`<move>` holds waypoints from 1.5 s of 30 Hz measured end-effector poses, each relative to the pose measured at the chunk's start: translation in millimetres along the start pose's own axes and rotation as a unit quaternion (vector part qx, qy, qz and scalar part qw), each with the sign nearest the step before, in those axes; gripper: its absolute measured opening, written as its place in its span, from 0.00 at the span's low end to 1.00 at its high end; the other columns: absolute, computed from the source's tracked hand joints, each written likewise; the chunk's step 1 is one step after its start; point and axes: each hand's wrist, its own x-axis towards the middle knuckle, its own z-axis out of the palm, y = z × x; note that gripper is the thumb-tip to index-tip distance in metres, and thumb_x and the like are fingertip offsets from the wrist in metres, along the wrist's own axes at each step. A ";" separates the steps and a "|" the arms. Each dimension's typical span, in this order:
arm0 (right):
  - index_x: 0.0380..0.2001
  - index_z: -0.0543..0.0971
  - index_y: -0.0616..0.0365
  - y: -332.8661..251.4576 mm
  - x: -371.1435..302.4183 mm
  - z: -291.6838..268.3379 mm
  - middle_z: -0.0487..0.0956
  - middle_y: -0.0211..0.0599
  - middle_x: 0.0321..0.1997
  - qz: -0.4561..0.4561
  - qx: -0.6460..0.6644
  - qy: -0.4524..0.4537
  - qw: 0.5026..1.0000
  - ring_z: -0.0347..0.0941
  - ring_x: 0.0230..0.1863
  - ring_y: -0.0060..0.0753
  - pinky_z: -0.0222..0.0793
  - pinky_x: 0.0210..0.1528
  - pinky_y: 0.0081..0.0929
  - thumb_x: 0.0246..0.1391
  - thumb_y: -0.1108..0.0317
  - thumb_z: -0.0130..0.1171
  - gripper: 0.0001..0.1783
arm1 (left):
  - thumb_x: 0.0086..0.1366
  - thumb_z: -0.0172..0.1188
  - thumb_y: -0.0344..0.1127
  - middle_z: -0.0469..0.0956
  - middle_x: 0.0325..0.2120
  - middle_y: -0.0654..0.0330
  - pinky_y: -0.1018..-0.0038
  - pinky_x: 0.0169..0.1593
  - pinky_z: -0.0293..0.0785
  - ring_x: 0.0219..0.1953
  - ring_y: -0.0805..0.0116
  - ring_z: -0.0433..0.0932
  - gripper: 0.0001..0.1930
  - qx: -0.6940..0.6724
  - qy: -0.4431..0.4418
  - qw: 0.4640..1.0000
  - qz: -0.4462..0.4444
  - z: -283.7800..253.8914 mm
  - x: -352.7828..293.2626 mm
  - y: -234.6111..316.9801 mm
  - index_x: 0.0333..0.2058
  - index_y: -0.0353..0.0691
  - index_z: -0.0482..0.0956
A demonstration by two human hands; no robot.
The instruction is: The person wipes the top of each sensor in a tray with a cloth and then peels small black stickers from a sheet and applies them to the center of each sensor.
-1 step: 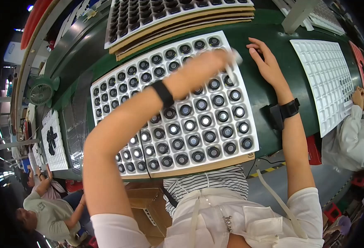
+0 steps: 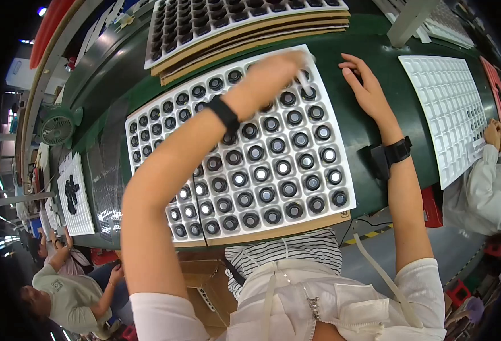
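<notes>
My left hand [image 2: 284, 67], smeared by motion, is above the far right corner of a white plastic tray [image 2: 346, 170]. Its fingers are closed round a slim white item [image 2: 305, 85], too blurred to name, whose lower end points down at the tray. Round black parts [image 2: 300, 139] with pale or grey centres sit in rows in the tray's pockets. My left hand and forearm hide some of them. To the right of the tray, my right hand [image 2: 367, 88] rests over the green table, fingers loosely bent and apart, holding nothing.
A stack of trays and cardboard sheets [image 2: 250, 35] stands behind the tray. On the right lies another white tray [image 2: 441, 108], with a co-worker's hand [image 2: 494, 135] at it. A green fan [image 2: 57, 126] is at the left. A thin black cable [image 2: 197, 199] crosses the tray.
My left hand has shifted away from me and slightly left, with the slim white item in it. The right hand has hardly moved.
</notes>
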 end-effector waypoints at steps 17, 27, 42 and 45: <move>0.63 0.73 0.59 10.9 6.1 -7.5 0.81 0.31 0.49 0.016 0.065 -0.025 0.997 0.73 0.52 0.20 0.65 0.58 0.20 0.72 0.64 0.52 0.20 | 0.59 0.53 0.22 0.75 0.57 0.40 0.55 0.60 0.75 0.58 0.41 0.75 0.16 0.290 0.178 0.938 -0.062 -59.5 -156.8 -79.1 0.46 0.30 0.79; 0.61 0.75 0.60 21.7 4.1 -8.5 0.80 0.29 0.44 -0.015 0.078 -0.018 0.997 0.74 0.49 0.20 0.65 0.54 0.17 0.72 0.65 0.53 0.19 | 0.58 0.53 0.20 0.81 0.46 0.41 0.54 0.45 0.78 0.44 0.39 0.80 0.16 0.330 0.198 0.849 -0.362 -157.1 -354.8 -78.6 0.42 0.35 0.84; 0.57 0.77 0.62 16.1 -1.6 -12.0 0.79 0.28 0.40 0.004 0.082 -0.020 0.996 0.74 0.45 0.19 0.67 0.51 0.17 0.70 0.66 0.54 0.17 | 0.65 0.55 0.34 0.82 0.47 0.45 0.62 0.58 0.72 0.53 0.52 0.80 0.21 0.410 0.448 0.734 -0.303 -480.7 -279.4 -62.2 0.55 0.37 0.81; 0.57 0.77 0.62 19.4 2.8 -12.0 0.79 0.28 0.40 0.002 0.085 -0.032 0.996 0.74 0.45 0.19 0.67 0.52 0.18 0.70 0.66 0.54 0.17 | 0.66 0.52 0.33 0.82 0.46 0.42 0.60 0.60 0.70 0.55 0.47 0.78 0.19 0.360 0.524 0.744 -0.204 -470.1 -292.5 -67.2 0.54 0.37 0.81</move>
